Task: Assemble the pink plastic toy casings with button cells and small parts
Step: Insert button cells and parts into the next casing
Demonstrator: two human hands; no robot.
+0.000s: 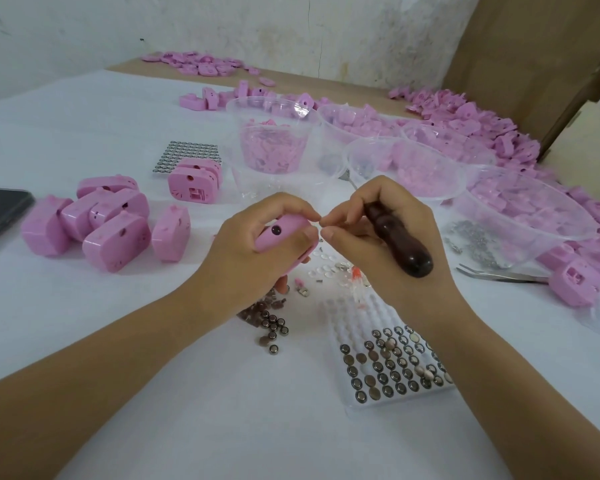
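Clasping a pink casing (267,237) in the left grip (253,251), fingers (291,206) and thumb curled round its body, just above the worktop (84,299) in the middle of the view, a dark round hole turned upward. Carrying a dark wooden-handled tool (413,254) tucked against the palm of the right grip (378,247), and at once pinching something very small between that thumb and forefinger, right at the casing's near end; cannot tell what, too tiny to make out. Judging by the task, probably fitting a small part into the shell. Expect a light, hollow, stiff plastic shell with smooth, somewhat slippery faces and thin edges likely to flex or crack under a hard squeeze. Best taken across the broad flat sides, clear of the hole and the end being worked, much as held here. Expect the button cells (392,365), seated in a clear tray (347,313) just beside the right forearm, and the loose cells (274,327) below the left wrist, to be small, hard, smooth and quick to roll or slip. Better pinched by the rim, one at a time, or lifted with the tweezers (499,276) lying off to the right. Resting to the left, a heap of closed casings (94,220); standing beyond the hands, clear bowls (236,133) filled with pink parts.
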